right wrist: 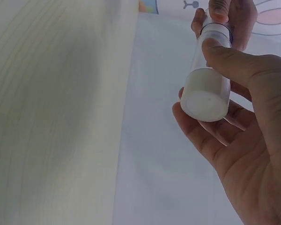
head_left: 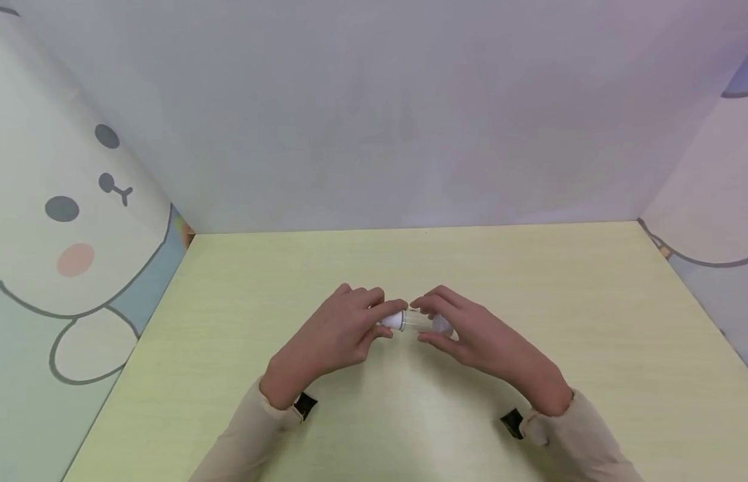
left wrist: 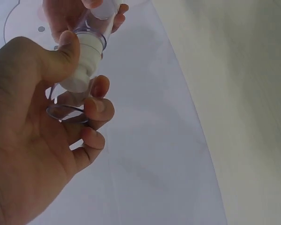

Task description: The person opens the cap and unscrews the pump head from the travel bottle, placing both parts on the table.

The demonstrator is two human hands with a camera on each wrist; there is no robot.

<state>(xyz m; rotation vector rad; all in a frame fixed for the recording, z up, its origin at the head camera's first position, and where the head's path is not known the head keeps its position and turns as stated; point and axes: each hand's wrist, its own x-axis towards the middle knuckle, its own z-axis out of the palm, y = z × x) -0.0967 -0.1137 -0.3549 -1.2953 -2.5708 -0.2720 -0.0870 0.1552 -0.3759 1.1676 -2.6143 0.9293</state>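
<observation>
A small clear pump bottle (head_left: 417, 322) lies lengthwise between both hands, above the table. My left hand (head_left: 336, 333) pinches its white pump top (left wrist: 88, 58) with thumb and fingers. Within the same fingers sits a clear cap (left wrist: 67, 112), its open rim showing in the left wrist view. My right hand (head_left: 479, 333) grips the clear body at the other end, thumb on one side and fingers on the other. The bottle's white base (right wrist: 206, 95) faces the right palm in the right wrist view. The fingers cover part of the body.
The pale yellow table (head_left: 277, 268) spreads under both arms. A plain whitish wall panel (head_left: 374, 120) rises behind it, and side panels with cartoon animals (head_left: 78, 201) flank it. Small black pieces (head_left: 305, 406) stick out at both beige sleeve cuffs.
</observation>
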